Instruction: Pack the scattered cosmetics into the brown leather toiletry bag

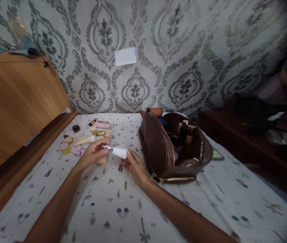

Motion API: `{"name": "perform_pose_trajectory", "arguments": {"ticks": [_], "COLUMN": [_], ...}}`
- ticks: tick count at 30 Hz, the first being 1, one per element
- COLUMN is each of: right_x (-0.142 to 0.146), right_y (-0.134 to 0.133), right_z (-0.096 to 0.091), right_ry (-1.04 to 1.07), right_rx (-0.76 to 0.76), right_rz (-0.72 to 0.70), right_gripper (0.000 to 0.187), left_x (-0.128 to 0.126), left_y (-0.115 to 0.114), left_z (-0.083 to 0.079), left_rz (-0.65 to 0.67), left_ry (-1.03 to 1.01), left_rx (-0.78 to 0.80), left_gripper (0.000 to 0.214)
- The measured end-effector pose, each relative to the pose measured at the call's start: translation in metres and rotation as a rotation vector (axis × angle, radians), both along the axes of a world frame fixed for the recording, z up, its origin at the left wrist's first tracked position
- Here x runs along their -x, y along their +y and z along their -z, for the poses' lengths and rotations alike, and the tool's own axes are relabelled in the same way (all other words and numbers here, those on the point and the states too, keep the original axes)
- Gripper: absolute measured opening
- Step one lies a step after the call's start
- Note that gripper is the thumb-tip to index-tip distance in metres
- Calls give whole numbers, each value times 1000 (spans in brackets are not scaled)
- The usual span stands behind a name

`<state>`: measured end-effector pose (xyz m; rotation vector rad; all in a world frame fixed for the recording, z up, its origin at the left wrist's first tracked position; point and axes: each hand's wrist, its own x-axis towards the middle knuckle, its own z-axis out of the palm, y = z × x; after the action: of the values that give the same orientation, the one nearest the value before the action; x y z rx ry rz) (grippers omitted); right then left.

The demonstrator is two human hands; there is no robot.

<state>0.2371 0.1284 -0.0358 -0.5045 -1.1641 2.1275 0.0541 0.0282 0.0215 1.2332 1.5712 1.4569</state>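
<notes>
A small white cosmetic bottle (120, 152) with a shiny silver top is held nearly level above the bed sheet. My left hand (92, 154) is closed around its silver end, and my right hand (137, 168) pinches the white end with thumb and fingers. Beneath and beside my left hand lie a peach-coloured tube (101, 159), partly covered, and a purple-and-white packet (78, 150). To the right of my right hand stands a brown leather cosmetic bag (155, 145), unzipped, with dark bottles (184, 127) inside.
Several cosmetics lie at the left: a cream tube (82, 140), a pink tube (103, 125), a gold tube (98, 133) and a round black jar (76, 128). A wooden cabinet (22, 111) borders the left side. The patterned wall (135, 89) rises behind the sheet.
</notes>
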Motion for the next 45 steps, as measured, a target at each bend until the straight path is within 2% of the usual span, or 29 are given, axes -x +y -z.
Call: {"name": "perform_pose_trajectory", "arguments": {"ticks": [9, 16, 23, 30, 39, 45], "right_x": [0, -2, -2, -3, -3, -3], "right_y": [0, 0, -2, -4, -4, -5], "right_z": [4, 4, -2, -3, -3, -4], "right_ry": [27, 21, -3, -81, -148, -131], "right_rx": [26, -63, -83, -176, -122, -125], "right_rz": [17, -9, -28, -59, -85, -81], "right_gripper": [49, 54, 55, 49, 57, 57], "left_x": [-5, -1, -2, -2, -3, -7], "left_y": [-1, 0, 1, 2, -3, -1], "left_z": [-7, -2, 0, 3, 0, -2], "left_rz": [-48, -94, -112, -96, -35, -49], "left_ry": [53, 63, 94, 66, 31, 9], "left_rx": [17, 23, 25, -18, -52, -75], "left_gripper": [35, 39, 37, 35, 39, 37]}}
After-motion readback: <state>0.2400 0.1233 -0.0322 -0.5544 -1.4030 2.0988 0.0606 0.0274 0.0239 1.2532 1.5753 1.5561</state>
